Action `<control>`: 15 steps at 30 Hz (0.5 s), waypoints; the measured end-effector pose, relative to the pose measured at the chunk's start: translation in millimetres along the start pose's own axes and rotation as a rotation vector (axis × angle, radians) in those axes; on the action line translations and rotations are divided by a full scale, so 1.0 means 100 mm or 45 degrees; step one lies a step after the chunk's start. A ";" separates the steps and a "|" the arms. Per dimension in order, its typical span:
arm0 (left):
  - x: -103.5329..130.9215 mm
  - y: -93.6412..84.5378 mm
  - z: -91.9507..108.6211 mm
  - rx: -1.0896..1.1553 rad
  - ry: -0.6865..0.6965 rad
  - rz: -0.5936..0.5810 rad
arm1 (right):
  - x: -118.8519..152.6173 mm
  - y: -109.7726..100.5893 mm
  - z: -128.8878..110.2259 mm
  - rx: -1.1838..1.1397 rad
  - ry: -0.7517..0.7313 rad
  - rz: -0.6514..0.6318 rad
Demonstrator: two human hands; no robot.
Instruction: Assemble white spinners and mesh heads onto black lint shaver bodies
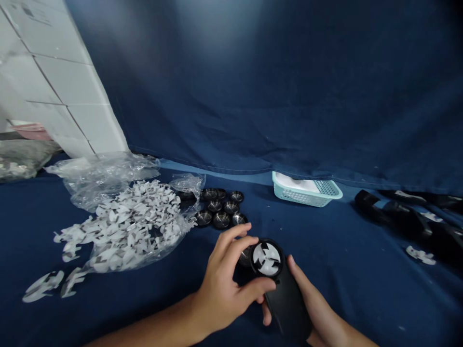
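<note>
A black handheld device with a long smooth body is held in front of me, tilted slightly. White curved blades sit inside the black ring at its round upper end. My left hand grips that round end, thumb at its lower edge and fingers at its upper left. The body is held by my right hand, its thumb along the right side and fingertips showing on the left. Behind my left fingers, a dark round perforated cap is partly hidden.
Left lies a heap of white plastic pieces on clear plastic bags. Several black perforated caps stand ahead. A light-blue basket sits by the hanging blue cloth. Black parts and a white piece lie right.
</note>
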State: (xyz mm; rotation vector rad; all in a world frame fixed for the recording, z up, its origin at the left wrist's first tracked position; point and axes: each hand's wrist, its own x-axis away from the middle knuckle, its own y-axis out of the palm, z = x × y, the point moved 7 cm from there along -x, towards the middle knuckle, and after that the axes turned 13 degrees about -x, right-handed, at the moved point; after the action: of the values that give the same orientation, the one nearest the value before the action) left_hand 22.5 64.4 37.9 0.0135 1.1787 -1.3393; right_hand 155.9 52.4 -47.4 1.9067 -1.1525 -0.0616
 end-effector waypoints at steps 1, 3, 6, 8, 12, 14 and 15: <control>0.00 0.00 -0.02 0.024 0.010 -0.026 | 0.01 0.00 -0.01 -0.010 0.006 0.005; -0.02 0.01 -0.07 0.041 -0.004 -0.077 | 0.01 -0.01 -0.03 -0.046 -0.004 0.012; -0.07 0.09 -0.17 -0.093 -0.064 -0.283 | 0.00 -0.04 -0.07 -0.156 -0.061 0.022; -0.08 0.19 -0.20 -0.258 -0.036 -0.487 | -0.01 -0.07 -0.09 -0.225 -0.099 0.027; -0.05 0.34 -0.16 -0.537 0.119 -0.697 | -0.03 -0.07 -0.10 -0.248 -0.133 0.007; -0.04 0.37 -0.12 -0.624 0.177 -0.713 | -0.04 -0.05 -0.09 -0.236 -0.129 -0.005; -0.03 0.38 -0.11 -0.659 0.194 -0.710 | -0.04 -0.04 -0.09 -0.233 -0.126 -0.007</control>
State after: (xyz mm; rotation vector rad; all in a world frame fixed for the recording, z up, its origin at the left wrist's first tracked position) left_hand 44.5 85.6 12.0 -0.6351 1.7109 -1.4805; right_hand 160.5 61.4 -46.4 1.7610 -1.1656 -0.2586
